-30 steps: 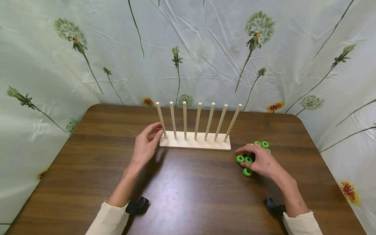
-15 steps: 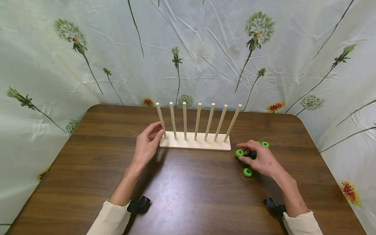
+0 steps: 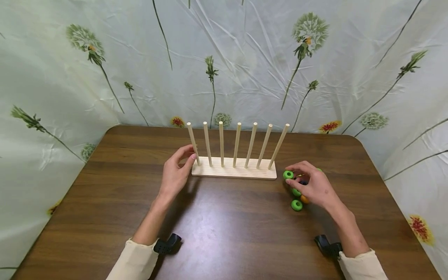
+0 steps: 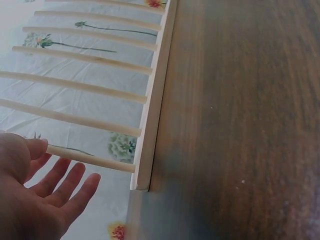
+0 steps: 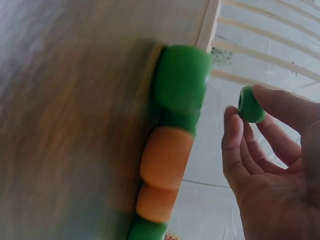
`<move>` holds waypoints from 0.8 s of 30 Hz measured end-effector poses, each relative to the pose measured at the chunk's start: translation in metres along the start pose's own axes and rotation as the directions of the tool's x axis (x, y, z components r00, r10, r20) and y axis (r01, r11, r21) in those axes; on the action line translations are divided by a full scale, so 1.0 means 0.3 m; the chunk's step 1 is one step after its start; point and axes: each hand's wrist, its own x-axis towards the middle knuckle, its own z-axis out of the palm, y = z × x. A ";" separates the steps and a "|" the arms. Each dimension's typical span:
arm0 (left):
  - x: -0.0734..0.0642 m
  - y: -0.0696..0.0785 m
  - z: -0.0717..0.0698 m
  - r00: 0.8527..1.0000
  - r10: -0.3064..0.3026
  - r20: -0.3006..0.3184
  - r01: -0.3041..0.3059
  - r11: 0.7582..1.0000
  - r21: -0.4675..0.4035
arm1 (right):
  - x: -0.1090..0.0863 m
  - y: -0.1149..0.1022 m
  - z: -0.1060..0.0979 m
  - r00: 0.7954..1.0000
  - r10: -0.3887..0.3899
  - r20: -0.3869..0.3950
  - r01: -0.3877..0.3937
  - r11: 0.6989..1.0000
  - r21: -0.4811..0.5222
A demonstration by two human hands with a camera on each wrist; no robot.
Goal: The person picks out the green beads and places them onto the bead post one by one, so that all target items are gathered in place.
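My left hand (image 3: pixel 176 171) is at the left end of a pale wooden stand (image 3: pixel 234 173) with a row of upright pegs. Its thumb and fingers hold the leftmost peg (image 4: pixel 95 159), thumb in front and fingertips behind. To the right of the stand, my right hand (image 3: pixel 313 186) pinches a green ring (image 5: pixel 251 106) between thumb and fingertips, raised off the table in the right wrist view. Beneath and around this hand lie more rings: a green one (image 3: pixel 296 205) nearest the front, an orange one (image 3: pixel 305 199), and a dark one partly hidden by the fingers.
The brown wooden table (image 3: pixel 224 241) has rounded far corners. Behind it hangs a pale sheet (image 3: pixel 224 46) printed with dandelions. In the right wrist view, green and orange rings (image 5: pixel 166 157) stand in a line close to the camera.
My right hand has picked a green ring out of the group and moved it up and slightly away from me. The left hand stays at the leftmost peg.
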 end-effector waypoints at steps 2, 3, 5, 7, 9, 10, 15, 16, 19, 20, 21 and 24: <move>0.004 0.004 -0.002 1.000 0.004 -0.004 -0.004 1.000 -0.011 | 0.004 -0.008 0.000 1.000 0.005 -0.005 -0.005 1.000 0.008; 0.006 0.005 -0.003 1.000 0.006 -0.007 -0.006 1.000 -0.020 | 0.006 -0.012 0.001 1.000 0.006 -0.009 -0.006 1.000 0.012; 0.009 0.007 -0.003 1.000 0.011 -0.010 -0.011 0.999 -0.041 | 0.011 -0.020 0.004 1.000 0.000 -0.019 0.000 1.000 0.019; 0.010 0.009 -0.002 1.000 0.012 -0.005 -0.012 0.998 -0.060 | 0.015 -0.026 0.008 1.000 -0.001 -0.031 0.002 1.000 0.021; 0.010 0.008 0.001 1.000 0.012 0.005 -0.011 0.997 -0.078 | 0.017 -0.031 0.013 0.999 0.005 -0.040 -0.004 1.000 0.027; 0.011 0.008 0.002 1.000 0.011 0.009 -0.010 0.996 -0.086 | 0.018 -0.033 0.015 0.999 0.007 -0.045 -0.006 1.000 0.029; 0.019 0.006 0.010 1.000 0.022 0.001 -0.022 0.991 -0.130 | 0.019 -0.037 0.023 0.998 0.009 -0.070 -0.004 0.998 0.063; 0.022 0.006 0.012 1.000 0.027 -0.005 -0.027 0.990 -0.139 | 0.020 -0.038 0.024 0.997 0.004 -0.077 0.002 0.997 0.075; 0.029 0.011 0.016 0.999 0.040 -0.022 -0.043 0.986 -0.160 | 0.023 -0.043 0.027 0.995 -0.015 -0.095 0.027 0.992 0.127; 0.030 0.012 0.018 0.999 0.042 -0.028 -0.046 0.985 -0.166 | 0.024 -0.046 0.027 0.995 -0.020 -0.102 0.035 0.988 0.153; 0.032 0.013 0.019 0.998 0.045 -0.036 -0.050 0.984 -0.170 | 0.025 -0.049 0.028 0.994 -0.024 -0.108 0.043 0.984 0.175; 0.035 0.016 0.022 0.997 0.048 -0.054 -0.057 0.981 -0.183 | 0.027 -0.059 0.027 0.992 -0.030 -0.126 0.059 0.971 0.230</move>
